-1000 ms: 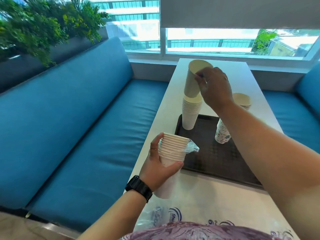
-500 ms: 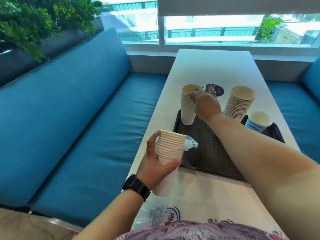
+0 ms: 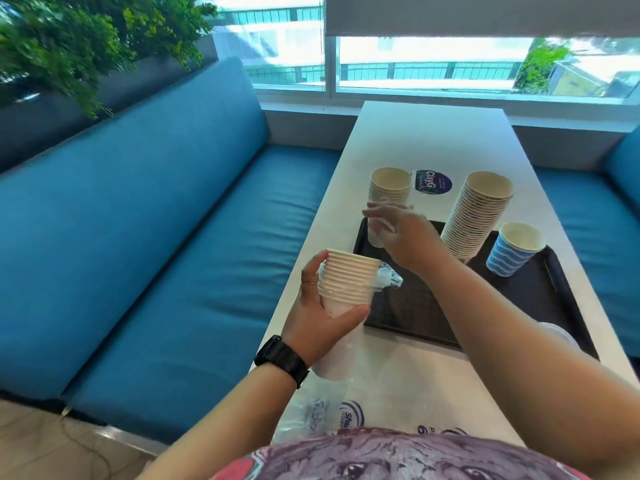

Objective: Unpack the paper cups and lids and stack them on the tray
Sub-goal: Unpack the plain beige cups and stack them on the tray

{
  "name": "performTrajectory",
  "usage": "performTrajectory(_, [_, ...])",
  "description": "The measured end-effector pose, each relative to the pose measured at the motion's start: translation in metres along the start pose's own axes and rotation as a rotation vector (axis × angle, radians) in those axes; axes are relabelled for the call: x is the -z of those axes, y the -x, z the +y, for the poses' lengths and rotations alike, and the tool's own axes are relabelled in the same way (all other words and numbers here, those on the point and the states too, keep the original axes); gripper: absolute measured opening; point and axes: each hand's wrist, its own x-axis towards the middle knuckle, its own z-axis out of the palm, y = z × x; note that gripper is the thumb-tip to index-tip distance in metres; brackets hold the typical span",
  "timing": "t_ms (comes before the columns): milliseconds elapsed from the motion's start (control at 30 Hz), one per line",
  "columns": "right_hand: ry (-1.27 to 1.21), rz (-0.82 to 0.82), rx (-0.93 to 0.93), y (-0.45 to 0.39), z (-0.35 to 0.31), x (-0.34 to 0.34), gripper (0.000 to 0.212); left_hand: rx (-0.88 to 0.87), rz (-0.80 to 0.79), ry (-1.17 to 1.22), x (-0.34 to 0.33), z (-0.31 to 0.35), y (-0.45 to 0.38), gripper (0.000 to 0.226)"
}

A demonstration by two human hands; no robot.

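I have the left hand (image 3: 317, 318) wrapped around a short nested stack of plain paper cups (image 3: 348, 289), thumb across the front and fingers behind, with its torn plastic sleeve (image 3: 388, 282) bunched at the right side of the rims. That stack hangs just off the near left corner of the black tray (image 3: 540, 306), over the white table (image 3: 408, 368), and its long axis runs near upright, mouths up, tipped a little toward me at the foot. My right hand (image 3: 405, 233) is over the tray's far left corner with its fingers spread and loose, holding nothing that I can make out; they are blurred, so I cannot say whether they touch the cups there. Just beyond those fingers stands the small cup stack (image 3: 388, 195) at that far left corner, upright and mouth up. The tall leaning stack (image 3: 479, 216) rises near the middle of the far edge, and a blue striped cup (image 3: 516, 251) sits toward the far right. As I judge it, the next move turns on this: the held cups lie nearer me and left of the right hand, so that hand must come back toward me to lift cups out, then carry them away again to the far left stack, along the same upright axis.
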Motion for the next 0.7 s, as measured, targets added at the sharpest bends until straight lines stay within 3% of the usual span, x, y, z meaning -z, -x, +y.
performTrajectory(100, [-0.165,-0.065,-0.076,0.023,-0.019,-0.001,0.023,-0.012,0.008,0.006,0.000,0.001,0.001,0.097])
performTrajectory(467, [-0.361,-0.198,-0.124,0.055,-0.043,0.014,0.015,-0.043,0.039,0.010,0.003,0.004,0.007,0.093])
performTrajectory(700, [-0.421,-0.230,-0.096,0.057,-0.042,0.020,0.025,-0.062,0.050,0.036,0.006,0.009,0.013,0.088])
